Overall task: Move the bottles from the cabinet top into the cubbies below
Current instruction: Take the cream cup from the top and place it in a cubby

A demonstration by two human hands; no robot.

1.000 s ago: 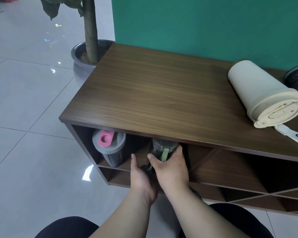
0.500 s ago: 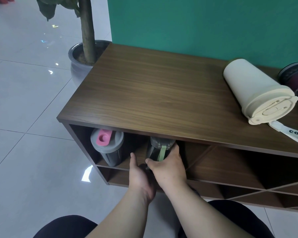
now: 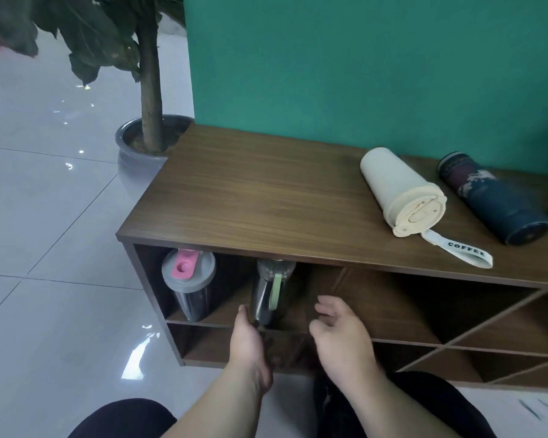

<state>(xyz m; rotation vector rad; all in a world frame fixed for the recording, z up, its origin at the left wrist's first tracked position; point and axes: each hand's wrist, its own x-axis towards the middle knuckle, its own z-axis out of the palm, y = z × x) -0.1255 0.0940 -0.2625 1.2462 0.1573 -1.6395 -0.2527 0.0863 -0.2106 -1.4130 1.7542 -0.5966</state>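
A clear bottle with a green loop [image 3: 268,292] rests in the second upper cubby of the brown cabinet [image 3: 266,213]. My left hand [image 3: 249,343] is just below it, its thumb touching the bottle's lower end. My right hand [image 3: 339,333] hovers to the right of that bottle, fingers spread, holding nothing. A grey shaker with a pink lid [image 3: 189,284] lies in the leftmost cubby. On the cabinet top lie a cream tumbler with a "COFFEE" strap [image 3: 399,194] and a dark blue patterned bottle [image 3: 491,197].
A potted plant [image 3: 149,131] stands on the tiled floor by the cabinet's far left corner. A green wall [image 3: 361,64] backs the cabinet. Diagonal dividers form several cubbies [image 3: 456,317] to the right. My knees show at the bottom edge.
My right hand has let go of the clear bottle and drawn back to the right, fingers open. The view has tilted up, showing the dark blue bottle fully.
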